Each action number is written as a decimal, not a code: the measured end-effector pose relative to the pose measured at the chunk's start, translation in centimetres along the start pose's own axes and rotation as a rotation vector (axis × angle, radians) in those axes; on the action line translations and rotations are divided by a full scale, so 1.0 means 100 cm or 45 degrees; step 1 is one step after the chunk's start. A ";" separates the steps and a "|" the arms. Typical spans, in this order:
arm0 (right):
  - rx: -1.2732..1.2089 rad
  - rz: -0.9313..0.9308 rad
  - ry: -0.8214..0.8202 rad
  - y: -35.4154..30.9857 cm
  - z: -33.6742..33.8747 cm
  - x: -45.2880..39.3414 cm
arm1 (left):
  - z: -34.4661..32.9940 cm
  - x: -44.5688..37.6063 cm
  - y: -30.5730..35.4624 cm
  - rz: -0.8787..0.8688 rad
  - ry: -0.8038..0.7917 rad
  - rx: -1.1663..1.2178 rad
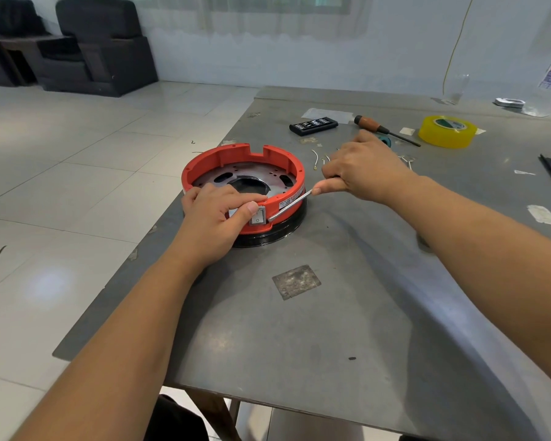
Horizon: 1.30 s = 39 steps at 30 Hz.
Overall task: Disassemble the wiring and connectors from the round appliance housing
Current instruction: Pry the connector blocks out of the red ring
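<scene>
Both hands are busy on the round red housing (245, 183) at the tabletop's (331, 313) left edge: left hand (217, 214) grips its near rim beside the rocker switch (257, 216), right hand (360, 168) pinches a metal pry tool (291, 205), which should lever gently at the switch edge, not the label.

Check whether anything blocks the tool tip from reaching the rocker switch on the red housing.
Nothing visible does. The right hand holds a thin metal tool whose tip meets the white rocker switch on the round red plastic housing; the left hand thumb rests beside it.
</scene>
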State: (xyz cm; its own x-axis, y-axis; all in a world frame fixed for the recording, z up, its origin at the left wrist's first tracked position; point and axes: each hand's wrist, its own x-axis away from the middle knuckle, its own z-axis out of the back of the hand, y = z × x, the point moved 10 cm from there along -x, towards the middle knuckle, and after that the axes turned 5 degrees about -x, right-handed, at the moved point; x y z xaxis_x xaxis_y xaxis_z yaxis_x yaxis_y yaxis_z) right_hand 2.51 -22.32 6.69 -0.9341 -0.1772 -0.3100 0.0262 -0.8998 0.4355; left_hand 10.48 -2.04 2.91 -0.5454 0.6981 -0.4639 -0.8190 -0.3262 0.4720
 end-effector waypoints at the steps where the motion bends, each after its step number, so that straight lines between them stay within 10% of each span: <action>1: -0.011 0.000 -0.007 -0.001 -0.001 -0.002 | -0.001 0.000 -0.001 0.007 0.001 -0.008; 39: -0.078 -0.477 0.054 -0.050 0.013 0.092 | 0.003 0.010 -0.002 0.050 0.072 0.042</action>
State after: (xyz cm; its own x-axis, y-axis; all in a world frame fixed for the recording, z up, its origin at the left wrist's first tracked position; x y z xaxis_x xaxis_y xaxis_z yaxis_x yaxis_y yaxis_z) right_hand -6.67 -18.96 2.78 -0.8674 0.1531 -0.4734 -0.2917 -0.9273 0.2347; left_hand 10.12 -1.13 2.59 -0.5867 0.6477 -0.4861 -0.7911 -0.3305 0.5146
